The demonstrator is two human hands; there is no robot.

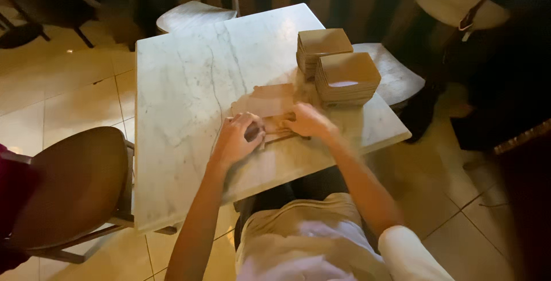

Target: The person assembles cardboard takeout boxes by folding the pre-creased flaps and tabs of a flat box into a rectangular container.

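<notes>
left hand (238,137) | motion-blurred | brown sheet (265,102) near edge hidden (under both hands)

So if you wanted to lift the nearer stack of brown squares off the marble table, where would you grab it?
Probably grip the nearer stack by two opposite side faces, low down, coming from above. It is a squat, upright block with flat sides, and the second stack crowds its far corner. A low pinch should keep the pieces together.

The table (189,86) is pale veined marble, smooth with a dull sheen. On it, the stacked boxes (346,78) look like matt brown cardboard. Beside the table, the chair seat (74,183) is smooth brown wood.
</notes>
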